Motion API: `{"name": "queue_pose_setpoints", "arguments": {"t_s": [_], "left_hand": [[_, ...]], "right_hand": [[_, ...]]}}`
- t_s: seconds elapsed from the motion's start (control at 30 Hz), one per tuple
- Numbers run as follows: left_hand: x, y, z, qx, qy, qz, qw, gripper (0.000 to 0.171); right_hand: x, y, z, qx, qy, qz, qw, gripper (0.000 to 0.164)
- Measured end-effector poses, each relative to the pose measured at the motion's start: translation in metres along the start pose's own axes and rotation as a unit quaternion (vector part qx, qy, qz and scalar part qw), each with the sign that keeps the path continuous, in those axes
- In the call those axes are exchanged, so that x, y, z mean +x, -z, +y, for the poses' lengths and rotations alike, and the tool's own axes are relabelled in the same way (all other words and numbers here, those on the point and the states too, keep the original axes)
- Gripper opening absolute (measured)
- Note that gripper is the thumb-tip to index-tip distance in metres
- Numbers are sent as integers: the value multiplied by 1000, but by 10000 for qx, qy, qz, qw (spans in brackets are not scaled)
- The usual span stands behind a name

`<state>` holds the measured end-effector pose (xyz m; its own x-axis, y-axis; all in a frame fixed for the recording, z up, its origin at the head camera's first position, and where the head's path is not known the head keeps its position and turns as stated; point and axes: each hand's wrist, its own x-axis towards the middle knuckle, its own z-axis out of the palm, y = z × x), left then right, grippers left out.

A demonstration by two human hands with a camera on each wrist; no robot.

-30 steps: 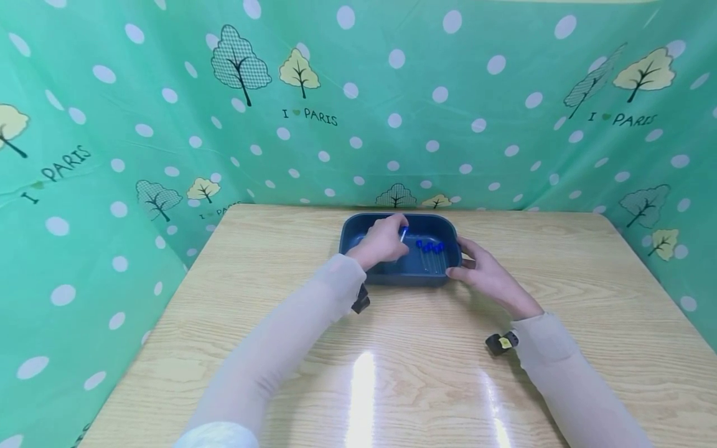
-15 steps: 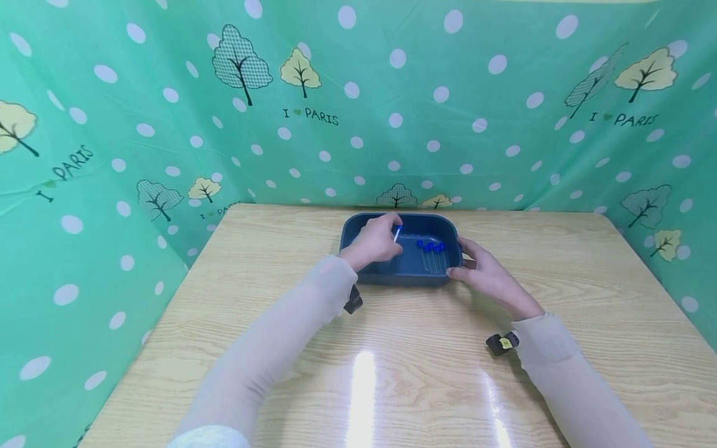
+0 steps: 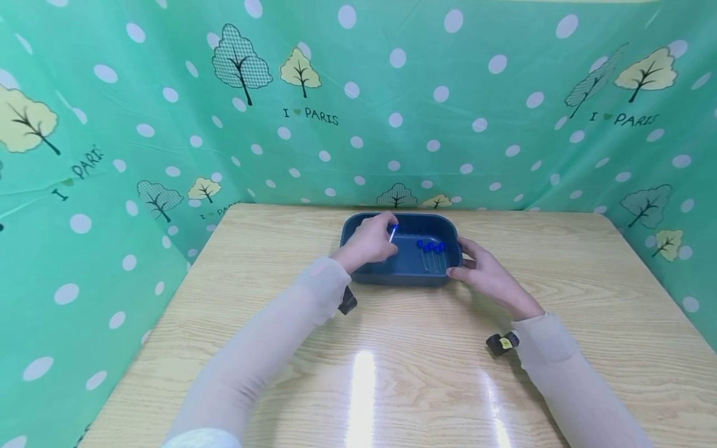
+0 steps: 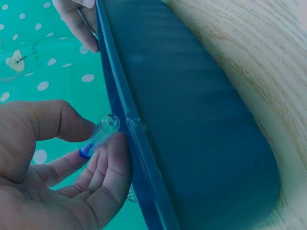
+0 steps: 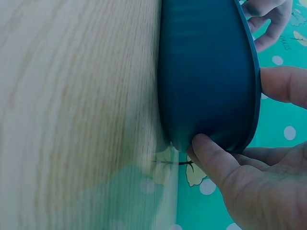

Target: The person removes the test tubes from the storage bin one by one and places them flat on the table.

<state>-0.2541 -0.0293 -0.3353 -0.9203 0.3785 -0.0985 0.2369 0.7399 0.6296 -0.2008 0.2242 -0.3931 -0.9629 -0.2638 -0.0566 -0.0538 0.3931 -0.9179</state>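
Note:
A dark blue plastic bin (image 3: 400, 280) stands at the far side of the table, several clear, blue-capped test tubes (image 3: 431, 247) lying side by side in its right half. Over the bin's left part, my left hand (image 3: 371, 240) pinches another such test tube (image 4: 103, 132) between thumb and fingers; its blue cap points up in the head view. The left wrist view has the tube's clear rounded end facing the camera, close to the bin's rim. My right hand (image 3: 488, 275) grips the bin's right end, thumb and fingers spread around the corner.
The wooden table (image 3: 426, 361) reaches toward me, with bright light reflections on it. A green dotted cloth (image 3: 358, 137) printed with trees hangs right behind the far edge and along the sides. Each wrist wears a small black camera (image 3: 500, 343).
My left hand has shifted slightly left inside the bin's outline, carrying the test tube along. My right hand and the bin have stayed put.

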Motion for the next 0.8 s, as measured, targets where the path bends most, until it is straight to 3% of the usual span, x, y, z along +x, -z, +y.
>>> {"name": "queue_pose_setpoints", "arguments": {"t_s": [0.8], "left_hand": [[-10, 14, -13, 63, 54, 17, 10000, 57]], "right_hand": [[-1, -1, -1, -28, -26, -4, 10000, 83]]}}
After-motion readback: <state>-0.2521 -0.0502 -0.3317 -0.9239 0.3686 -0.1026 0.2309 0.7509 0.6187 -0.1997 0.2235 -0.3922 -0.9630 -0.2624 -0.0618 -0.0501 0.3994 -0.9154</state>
